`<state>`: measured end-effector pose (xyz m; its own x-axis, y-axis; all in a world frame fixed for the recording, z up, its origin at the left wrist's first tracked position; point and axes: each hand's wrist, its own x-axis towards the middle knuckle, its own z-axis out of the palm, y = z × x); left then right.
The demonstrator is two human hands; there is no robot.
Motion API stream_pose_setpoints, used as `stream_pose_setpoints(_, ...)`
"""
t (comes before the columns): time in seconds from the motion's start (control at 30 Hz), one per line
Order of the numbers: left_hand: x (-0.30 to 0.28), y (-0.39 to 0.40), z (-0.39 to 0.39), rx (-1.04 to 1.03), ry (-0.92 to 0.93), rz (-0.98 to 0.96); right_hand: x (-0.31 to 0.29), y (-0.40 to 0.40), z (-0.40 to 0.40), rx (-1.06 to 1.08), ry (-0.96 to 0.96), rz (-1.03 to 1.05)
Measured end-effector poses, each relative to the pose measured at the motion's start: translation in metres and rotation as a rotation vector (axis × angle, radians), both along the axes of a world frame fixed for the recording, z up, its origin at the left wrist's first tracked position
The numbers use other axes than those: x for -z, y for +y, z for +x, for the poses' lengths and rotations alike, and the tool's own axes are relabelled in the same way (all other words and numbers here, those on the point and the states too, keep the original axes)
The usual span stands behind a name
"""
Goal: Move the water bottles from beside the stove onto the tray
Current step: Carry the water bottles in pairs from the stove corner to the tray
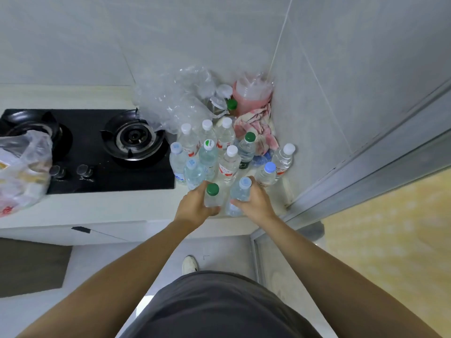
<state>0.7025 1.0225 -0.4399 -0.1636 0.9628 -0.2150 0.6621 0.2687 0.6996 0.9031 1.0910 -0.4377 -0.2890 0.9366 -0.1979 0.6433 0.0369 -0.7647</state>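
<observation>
Several clear water bottles [227, 157] with white, blue and green caps stand crowded on the white counter, right of the black stove [97, 152]. My left hand [195, 206] grips a green-capped bottle [212, 195] at the front of the group. Beside it, my right hand [255, 203] grips a bottle with a pale blue cap [241, 191]. Both bottles stand upright near the counter's front edge. No tray is in view.
Crumpled clear plastic [175, 98] and a pink-and-white cloth [256, 128] lie behind the bottles, in the tiled corner. A pink container [251, 96] stands at the back. A plastic bag [22, 172] rests on the stove's left side. My shoe [189, 264] shows on the floor below.
</observation>
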Motion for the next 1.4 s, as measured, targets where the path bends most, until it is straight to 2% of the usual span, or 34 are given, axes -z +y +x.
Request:
stream_pose_setpoints(0.17,-0.013,-0.033,-0.022,-0.135,-0.186,-0.027,-0.01,-0.004,-0.008,-0.044,0.121,-0.107)
stream_pose_setpoints(0.37,-0.051,-0.099,-0.049,-0.443,-0.383,0.062,-0.043,-0.013,-0.061,-0.177,0.276,-0.175)
stream_pose_setpoints(0.47,-0.07,-0.145,-0.065,-0.617,-0.476,0.114,-0.06,-0.031,-0.099,-0.255,0.375,-0.291)
stream_pose_setpoints(0.6,-0.095,-0.205,-0.084,-0.897,-0.609,0.249,-0.085,-0.075,-0.153,-0.38,0.49,-0.438)
stream_pose_setpoints(0.77,-0.116,-0.282,-0.115,-1.179,-0.757,0.462,-0.108,-0.156,-0.218,-0.533,0.513,-0.561)
stream_pose_setpoints(1.17,-0.137,-0.527,-0.257,-1.416,-0.654,0.6,-0.137,-0.394,-0.411,-0.776,0.491,-0.646)
stream_pose_setpoints(1.4,-0.146,-0.682,-0.315,-1.636,-0.554,0.74,-0.156,-0.546,-0.521,-1.036,0.436,-0.687)
